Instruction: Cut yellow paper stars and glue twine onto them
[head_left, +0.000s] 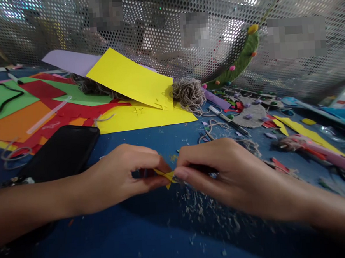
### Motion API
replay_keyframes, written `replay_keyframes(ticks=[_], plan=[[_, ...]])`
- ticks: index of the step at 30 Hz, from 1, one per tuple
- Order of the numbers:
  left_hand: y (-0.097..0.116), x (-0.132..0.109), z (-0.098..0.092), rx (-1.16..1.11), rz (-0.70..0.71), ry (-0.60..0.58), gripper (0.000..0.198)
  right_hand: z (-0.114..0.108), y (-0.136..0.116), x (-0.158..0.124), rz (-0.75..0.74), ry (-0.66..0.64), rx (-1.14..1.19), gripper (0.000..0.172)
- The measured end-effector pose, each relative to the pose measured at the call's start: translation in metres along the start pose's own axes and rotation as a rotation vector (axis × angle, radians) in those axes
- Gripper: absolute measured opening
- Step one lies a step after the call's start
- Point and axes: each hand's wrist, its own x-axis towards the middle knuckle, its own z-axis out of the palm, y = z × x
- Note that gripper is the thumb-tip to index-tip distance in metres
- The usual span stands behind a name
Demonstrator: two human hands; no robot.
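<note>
Clock centred on the small yellow paper piece (168, 176); 12 points away from the wearer.

Piece: held above the blue tabletop (109, 242), between the two hands. Left hand (128, 172), at 9: narrow pinch, thumb and forefinger on the paper. Right hand (218, 169), at 3: narrow pinch, fingertips closed at the paper's other end; a small greyish bit shows there, cannot tell what.

Step in hand, as judged: fine two-handed shaping or joining of the piece; which one cannot be told. Next move probably calls for a steady left pinch and a light right one; thin paper could crease or tear.

Around it: pale fibre scraps (194, 205) at 5. Black smartphone (67, 149) between 9 and 10, near the left wrist. Translucent glue stick (49, 115) at 10, across coloured paper sheets (38, 90). Raised yellow sheet (134, 78) between 11 and 12, overlapping a lilac sheet (65, 59). Tangled grey yarn (189, 93) near 1. Capped marker (229, 119) at 2. Pink glue gun, by its shape (326, 150), near 3. Perforated screen (161, 40) at 12, beyond everything.

Containers: none identified with certainty; contents not recorded.
</note>
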Motion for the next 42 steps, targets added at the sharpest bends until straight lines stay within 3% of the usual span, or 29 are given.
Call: replay_keyframes(ticks=[7,21,29,34,42], plan=[[-0.001,0.0,-0.002,-0.029,-0.006,-0.035,0.011,0.0,0.005,0.0,0.036,-0.005,0.17,0.024],[0.0,0.003,-0.005,-0.201,-0.188,0.091,0.007,0.005,0.015,0.003,0.163,-0.047,0.288,0.025],[0.0,0.001,-0.003,-0.285,-0.225,0.145,0.002,0.005,0.013,0.002,0.185,-0.023,0.256,0.024],[-0.001,0.0,-0.002,-0.356,-0.247,0.19,0.022,0.006,0.014,0.004,0.182,-0.003,0.229,0.02],[-0.001,-0.001,-0.003,-0.322,-0.223,0.201,0.028,0.007,0.014,0.003,0.252,0.069,0.268,0.01]])
